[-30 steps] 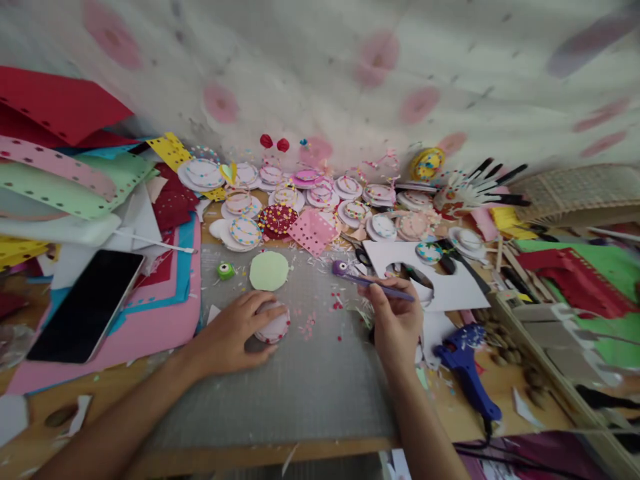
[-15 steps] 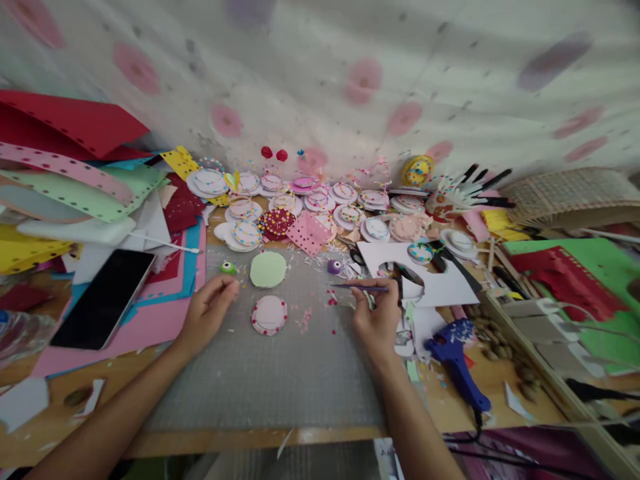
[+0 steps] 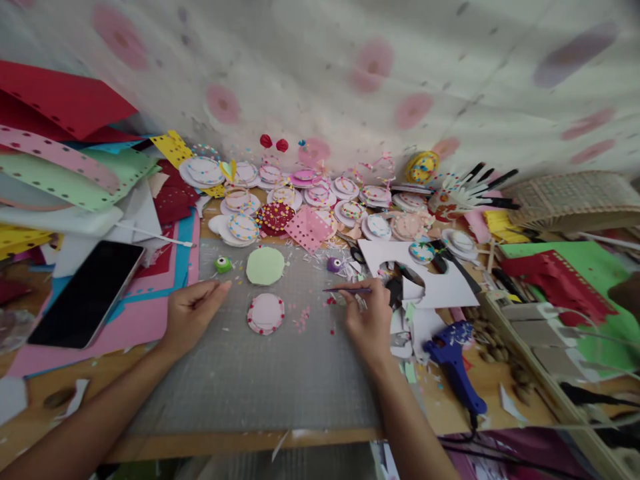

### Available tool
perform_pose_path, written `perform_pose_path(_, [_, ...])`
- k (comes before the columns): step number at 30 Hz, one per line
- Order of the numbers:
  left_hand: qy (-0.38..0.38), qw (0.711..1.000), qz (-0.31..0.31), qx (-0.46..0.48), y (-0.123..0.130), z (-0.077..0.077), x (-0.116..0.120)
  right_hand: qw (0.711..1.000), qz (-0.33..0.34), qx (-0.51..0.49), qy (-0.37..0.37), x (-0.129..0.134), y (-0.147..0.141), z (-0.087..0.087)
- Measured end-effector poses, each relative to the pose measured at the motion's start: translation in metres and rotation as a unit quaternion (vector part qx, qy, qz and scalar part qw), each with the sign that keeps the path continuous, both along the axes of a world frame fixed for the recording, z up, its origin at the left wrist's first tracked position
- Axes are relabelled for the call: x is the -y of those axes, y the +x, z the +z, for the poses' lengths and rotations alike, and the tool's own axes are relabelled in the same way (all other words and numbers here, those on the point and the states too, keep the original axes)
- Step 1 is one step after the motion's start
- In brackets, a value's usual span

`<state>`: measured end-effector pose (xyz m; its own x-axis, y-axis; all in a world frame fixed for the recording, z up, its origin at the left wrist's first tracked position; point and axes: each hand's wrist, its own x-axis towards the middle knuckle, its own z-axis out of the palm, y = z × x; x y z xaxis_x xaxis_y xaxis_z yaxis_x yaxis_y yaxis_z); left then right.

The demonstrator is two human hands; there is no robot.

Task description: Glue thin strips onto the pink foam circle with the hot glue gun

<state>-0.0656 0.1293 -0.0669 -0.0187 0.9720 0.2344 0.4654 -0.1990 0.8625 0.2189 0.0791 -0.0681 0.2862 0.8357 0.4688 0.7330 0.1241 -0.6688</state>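
My right hand (image 3: 367, 320) grips a slim, dark purple pointed tool (image 3: 345, 291), its tip facing left above the grey cutting mat (image 3: 280, 393). On the left side of the mat, my left hand (image 3: 193, 313) is closed, fingertips together; whether anything is between them is hidden. Between the hands lies a round white paper disc (image 3: 266, 313) with red dots around its rim. Just beyond it is a pale green scalloped paper piece (image 3: 265, 266). A green one-eyed figure (image 3: 223, 265) sits near my left fingertips, and a purple one (image 3: 335, 265) beyond the tool. Tiny red dots (image 3: 331, 301) lie under the tool.
Several decorated paper discs (image 3: 243, 229) crowd the back. On the right are cut white paper (image 3: 450, 280), a blue glue gun (image 3: 457, 367) and a power strip (image 3: 540, 333). A phone (image 3: 87, 293) rests on coloured paper at left. A cup of pens (image 3: 447, 203) stands behind.
The view has shifted slightly. My left hand has drawn a little left, away from the green paper piece. My right hand still holds the pointed tool, nearly in the same place.
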Motion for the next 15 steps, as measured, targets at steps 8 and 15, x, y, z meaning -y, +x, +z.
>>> perform_pose_path(8, [-0.018, 0.998, -0.05, 0.046, 0.002, 0.003, 0.003, 0.999, 0.033, 0.019, -0.015, 0.002, -0.016, -0.005])
perform_pose_path(15, [-0.042, 0.998, -0.052, 0.02, -0.003, 0.003, 0.001, 0.999, 0.019, -0.02, -0.027, 0.001, -0.016, -0.007])
